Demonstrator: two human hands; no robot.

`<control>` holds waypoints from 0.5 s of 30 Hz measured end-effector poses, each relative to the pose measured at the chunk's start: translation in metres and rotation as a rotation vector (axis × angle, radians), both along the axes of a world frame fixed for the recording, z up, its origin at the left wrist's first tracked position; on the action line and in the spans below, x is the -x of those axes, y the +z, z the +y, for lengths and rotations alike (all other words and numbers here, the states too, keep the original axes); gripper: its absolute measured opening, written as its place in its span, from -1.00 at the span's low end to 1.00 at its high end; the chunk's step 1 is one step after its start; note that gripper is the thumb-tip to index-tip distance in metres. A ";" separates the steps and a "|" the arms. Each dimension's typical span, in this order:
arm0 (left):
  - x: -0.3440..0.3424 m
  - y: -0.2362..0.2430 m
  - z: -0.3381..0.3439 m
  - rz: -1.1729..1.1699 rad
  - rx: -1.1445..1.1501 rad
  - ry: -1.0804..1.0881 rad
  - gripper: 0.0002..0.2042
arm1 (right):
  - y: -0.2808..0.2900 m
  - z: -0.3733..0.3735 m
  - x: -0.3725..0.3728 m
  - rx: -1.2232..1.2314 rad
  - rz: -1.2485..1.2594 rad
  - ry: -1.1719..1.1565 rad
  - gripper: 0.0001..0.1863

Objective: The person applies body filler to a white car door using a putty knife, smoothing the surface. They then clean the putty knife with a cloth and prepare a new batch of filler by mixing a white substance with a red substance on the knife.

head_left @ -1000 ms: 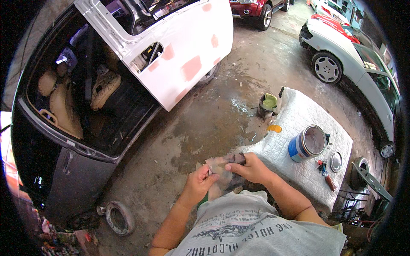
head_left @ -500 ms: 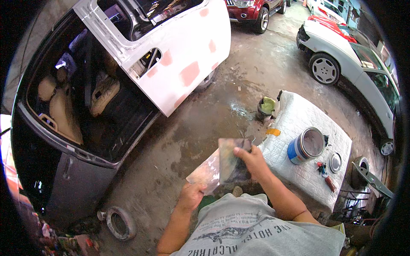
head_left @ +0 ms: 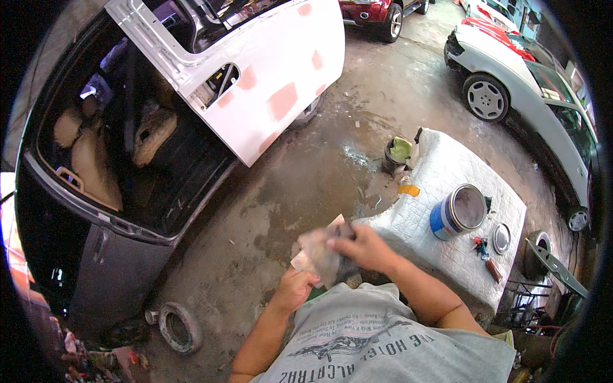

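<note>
My left hand (head_left: 294, 288) is closed on the lower end of a flat, pinkish plate (head_left: 298, 261), which looks smeared with putty. A thin, greyish putty spreader (head_left: 321, 254) is pinched in my right hand (head_left: 367, 246). It lies across the plate, hiding much of it, and motion blurs it. Both hands are in front of my shirt, to the left of a table covered with a white quilted sheet (head_left: 440, 166).
On the sheet stand a blue-sided can (head_left: 440, 221), a round lid (head_left: 501, 239), a brown-red tube (head_left: 493, 270) and an orange piece (head_left: 408, 190). A bucket (head_left: 391, 156) holds something green. A white van door (head_left: 287, 57) with pink patches stands ahead left; a tyre-like ring (head_left: 179, 327) lies lower left.
My right hand has moved left and down, sweeping the spreader across the plate. The plate is now mostly covered by it. My left hand has shifted slightly.
</note>
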State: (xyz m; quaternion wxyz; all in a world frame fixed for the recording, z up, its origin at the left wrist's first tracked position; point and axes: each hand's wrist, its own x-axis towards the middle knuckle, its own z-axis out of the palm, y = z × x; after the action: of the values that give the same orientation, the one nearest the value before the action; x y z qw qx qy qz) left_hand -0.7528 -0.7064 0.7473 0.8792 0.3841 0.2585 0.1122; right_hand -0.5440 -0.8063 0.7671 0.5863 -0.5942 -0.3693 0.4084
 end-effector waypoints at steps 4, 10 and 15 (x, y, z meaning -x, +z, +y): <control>-0.002 -0.009 0.002 0.054 -0.067 0.019 -0.45 | 0.000 -0.002 0.000 0.011 -0.069 0.060 -0.62; -0.006 0.006 -0.004 -0.045 -0.023 0.038 -0.47 | 0.003 -0.004 -0.008 -0.021 0.427 -0.163 -0.66; 0.000 -0.002 0.007 0.171 -0.543 0.256 -0.49 | -0.007 -0.017 -0.006 -0.067 1.029 -0.385 -0.62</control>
State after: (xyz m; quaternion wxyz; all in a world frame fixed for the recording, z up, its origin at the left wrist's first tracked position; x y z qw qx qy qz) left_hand -0.7529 -0.6995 0.7458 0.6983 0.5773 0.3384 0.2542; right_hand -0.5382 -0.8231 0.7597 0.7738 -0.3558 0.0677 0.5197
